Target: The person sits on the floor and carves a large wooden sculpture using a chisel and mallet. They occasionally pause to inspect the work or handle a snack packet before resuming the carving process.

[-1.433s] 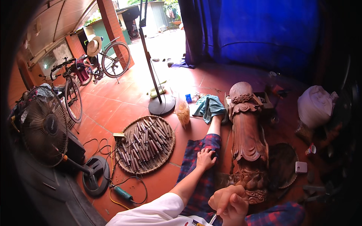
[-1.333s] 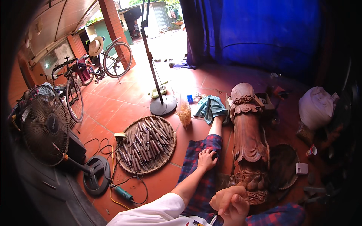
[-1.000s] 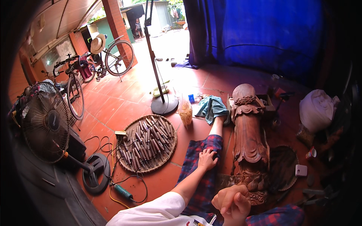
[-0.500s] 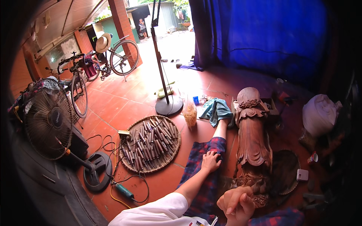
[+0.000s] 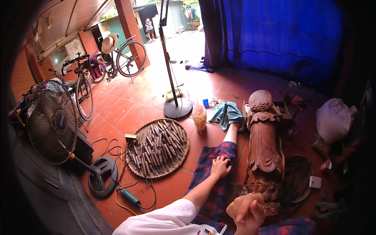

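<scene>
My left hand (image 5: 221, 167) rests on the shin of my outstretched leg, on the dark blue and red plaid trousers (image 5: 206, 176). Its fingers lie spread on the cloth. Close to the camera, my right hand (image 5: 246, 210) is raised with its fingers curled in and the thumb against them; no object shows in it. Just beyond it stands a carved brown wooden post (image 5: 266, 147) with a rounded top and leaf-like scrolls. A teal cloth (image 5: 226, 114) lies by my foot. To the left, a round woven tray (image 5: 184, 154) holds several wooden-handled carving tools (image 5: 156, 147).
A green power tool (image 5: 130, 196) with cords lies near a standing fan (image 5: 58, 121). A lamp stand (image 5: 178, 109) and a clear bag (image 5: 199, 119) stand beyond the tray. Bicycles (image 5: 131, 58), a blue curtain (image 5: 286, 43), a white sack (image 5: 335, 117) and a distant person (image 5: 149, 29) surround the tiled floor.
The whole view has shifted slightly, with the scene a little farther right and lower beyond my hands. Both hands keep their poses.
</scene>
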The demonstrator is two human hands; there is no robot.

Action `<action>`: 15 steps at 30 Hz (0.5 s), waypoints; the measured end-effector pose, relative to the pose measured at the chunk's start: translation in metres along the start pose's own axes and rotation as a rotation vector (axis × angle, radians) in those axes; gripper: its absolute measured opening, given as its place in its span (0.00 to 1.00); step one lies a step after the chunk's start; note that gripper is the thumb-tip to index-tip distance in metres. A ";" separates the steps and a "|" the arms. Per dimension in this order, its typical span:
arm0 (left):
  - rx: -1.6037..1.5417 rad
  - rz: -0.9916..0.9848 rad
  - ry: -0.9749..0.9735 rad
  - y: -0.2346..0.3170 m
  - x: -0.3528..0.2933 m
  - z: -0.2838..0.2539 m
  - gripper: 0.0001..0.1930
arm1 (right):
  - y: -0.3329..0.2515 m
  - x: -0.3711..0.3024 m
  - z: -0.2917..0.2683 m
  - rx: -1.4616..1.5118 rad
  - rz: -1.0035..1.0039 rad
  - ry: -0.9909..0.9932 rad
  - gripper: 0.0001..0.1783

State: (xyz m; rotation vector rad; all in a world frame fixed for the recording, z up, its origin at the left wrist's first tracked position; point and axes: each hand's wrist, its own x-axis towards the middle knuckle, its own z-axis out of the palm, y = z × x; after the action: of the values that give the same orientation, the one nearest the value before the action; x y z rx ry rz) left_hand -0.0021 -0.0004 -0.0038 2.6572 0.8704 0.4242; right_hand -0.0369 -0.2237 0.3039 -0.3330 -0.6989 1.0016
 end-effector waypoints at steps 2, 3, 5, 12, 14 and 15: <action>0.000 0.004 -0.004 0.002 0.002 -0.001 0.20 | -0.001 0.004 0.001 0.007 0.013 0.008 0.27; -0.002 0.006 -0.007 0.005 0.001 -0.001 0.20 | -0.002 0.005 0.004 0.006 0.031 0.026 0.28; 0.012 0.013 -0.013 0.002 0.001 -0.002 0.22 | -0.002 0.009 0.009 0.028 0.022 0.016 0.28; 0.034 0.012 -0.030 -0.003 0.002 0.001 0.22 | 0.004 0.003 0.009 0.082 0.033 0.102 0.25; 0.027 0.005 -0.041 -0.002 -0.001 0.003 0.22 | 0.002 0.003 0.010 0.053 0.033 0.073 0.25; 0.024 0.006 -0.032 -0.004 -0.001 0.002 0.22 | 0.002 0.003 0.011 0.038 0.032 0.058 0.25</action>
State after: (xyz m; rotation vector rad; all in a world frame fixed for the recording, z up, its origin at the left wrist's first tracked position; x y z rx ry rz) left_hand -0.0039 0.0021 -0.0071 2.6813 0.8640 0.3741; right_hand -0.0444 -0.2207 0.3122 -0.3393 -0.6234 1.0307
